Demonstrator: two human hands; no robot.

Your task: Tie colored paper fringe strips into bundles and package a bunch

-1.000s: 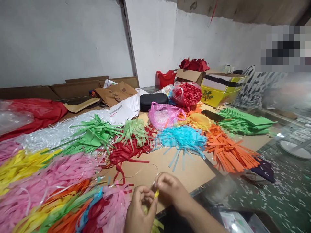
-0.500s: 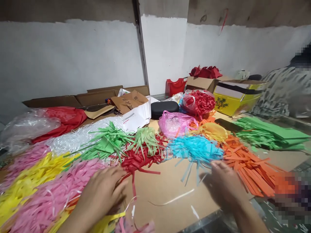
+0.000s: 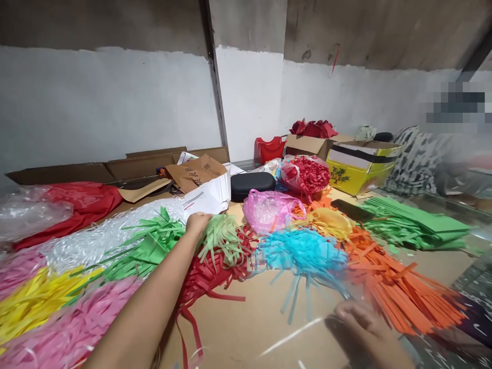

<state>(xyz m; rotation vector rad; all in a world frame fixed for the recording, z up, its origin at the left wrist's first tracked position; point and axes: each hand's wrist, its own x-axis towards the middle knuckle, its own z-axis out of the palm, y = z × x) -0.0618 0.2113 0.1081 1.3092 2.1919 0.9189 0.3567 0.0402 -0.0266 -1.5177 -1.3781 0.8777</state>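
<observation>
My left hand (image 3: 198,223) reaches forward across the piles to the light green strips (image 3: 226,233). Its fingers are bent down and closed at the left edge of that bunch, their tips partly hidden. Under the bunch lie dark red strips (image 3: 211,277), some trailing onto the brown board (image 3: 246,328). My right hand (image 3: 359,320) hovers low over the board's right side, smeared by motion, so its finger closure is unclear. It is nearest to the light blue strips (image 3: 302,251) and the orange strips (image 3: 403,287). Bright green strips (image 3: 154,241) lie left of my left hand.
Pink (image 3: 84,323), yellow (image 3: 34,302) and white strips (image 3: 111,230) spread on the left. Behind stand a black case (image 3: 252,185), a pink plastic bag (image 3: 271,210) and a yellow box (image 3: 357,171). Green strips (image 3: 418,223) lie at right, near a person in a patterned top (image 3: 413,159).
My left hand has moved forward from beside the pink strips to the light green bunch. My right hand has drawn back from the blue strips. The view has shifted slightly.
</observation>
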